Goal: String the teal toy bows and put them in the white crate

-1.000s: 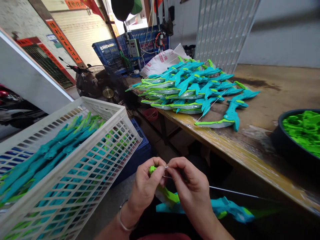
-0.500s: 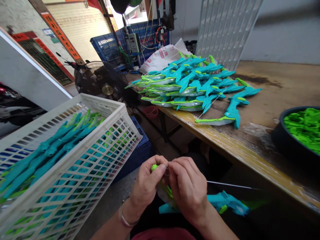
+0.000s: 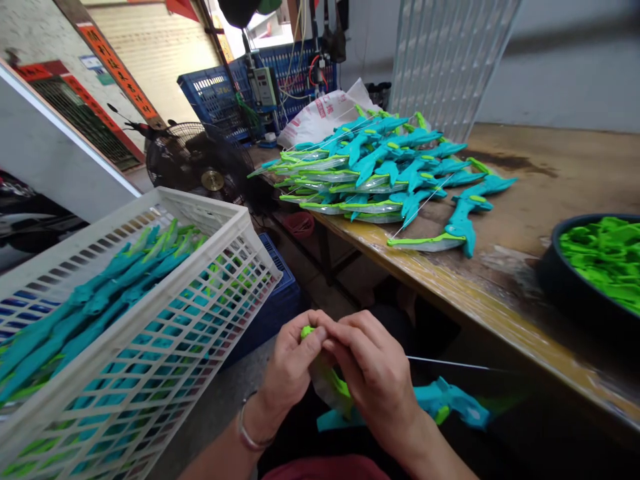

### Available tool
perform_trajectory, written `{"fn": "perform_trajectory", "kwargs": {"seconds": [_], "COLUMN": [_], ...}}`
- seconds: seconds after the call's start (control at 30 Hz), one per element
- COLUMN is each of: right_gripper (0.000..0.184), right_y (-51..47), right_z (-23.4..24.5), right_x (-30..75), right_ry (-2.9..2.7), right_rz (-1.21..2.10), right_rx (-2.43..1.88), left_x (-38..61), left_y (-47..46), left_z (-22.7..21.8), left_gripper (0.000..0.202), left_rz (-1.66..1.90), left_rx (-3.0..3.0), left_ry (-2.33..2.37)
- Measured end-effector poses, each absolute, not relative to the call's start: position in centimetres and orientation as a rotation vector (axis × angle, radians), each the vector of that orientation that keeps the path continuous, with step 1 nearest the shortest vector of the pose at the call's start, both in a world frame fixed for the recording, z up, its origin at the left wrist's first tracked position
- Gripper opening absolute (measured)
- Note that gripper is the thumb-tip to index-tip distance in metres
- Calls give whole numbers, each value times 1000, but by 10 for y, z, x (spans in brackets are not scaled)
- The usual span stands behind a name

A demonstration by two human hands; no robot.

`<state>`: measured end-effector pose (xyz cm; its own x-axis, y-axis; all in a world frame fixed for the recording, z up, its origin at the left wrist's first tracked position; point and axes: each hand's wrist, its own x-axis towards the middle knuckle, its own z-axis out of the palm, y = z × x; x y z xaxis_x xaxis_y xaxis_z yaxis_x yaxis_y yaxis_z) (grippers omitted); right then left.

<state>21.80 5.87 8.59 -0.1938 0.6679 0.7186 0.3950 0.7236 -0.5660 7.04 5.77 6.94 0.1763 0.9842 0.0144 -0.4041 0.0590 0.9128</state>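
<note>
Nearest, the left hand (image 3: 287,357), with a bracelet (image 3: 245,427) at its wrist, is curled closed around the green tip of a toy bow (image 3: 445,397), thumb pressed against the fingertips. The right hand (image 3: 377,373) meets it there, thumb and fingers pinched together (what lies between them is hidden, so I cannot tell what it has hold of). The bow, blue with green parts, lies below the hands and stretches to the right, partly behind the right hand and wrist; a white string (image 3: 445,362) runs out to the right from behind the same hand.

To the left stands a white crate (image 3: 235,210) with more bows (image 3: 100,293) inside, a blue crate (image 3: 280,270) just beside it. To the right, a black tub (image 3: 546,273) of green pieces (image 3: 605,253) sits on the wooden table (image 3: 540,150). Farther along the table, a single bow (image 3: 460,220) lies near its edge, beside a heap of bows (image 3: 375,160). Beyond the heap is a white sack (image 3: 320,120); to its left stands a fan (image 3: 210,160).
</note>
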Motion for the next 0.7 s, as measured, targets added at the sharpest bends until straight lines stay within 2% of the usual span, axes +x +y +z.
{"fn": "perform_trajectory", "kwargs": {"seconds": [0.13, 0.23, 0.57, 0.7], "right_gripper": [9, 17, 24, 28], "right_y": [59, 48, 24, 12], "right_z": [92, 102, 130, 126], "right_x": [225, 234, 233, 235], "right_ry": [-1911, -2019, -1980, -1937], "right_rz": [186, 65, -333, -366], "right_rx": [-836, -909, -912, -933], "left_x": [76, 76, 52, 38], "left_y": [60, 65, 69, 96], "left_z": [74, 85, 149, 175], "left_gripper": [22, 24, 26, 26], "left_rz": [1230, 1224, 984, 1226], "left_rx": [956, 1074, 1611, 1514], "left_ry": [693, 653, 592, 619]}}
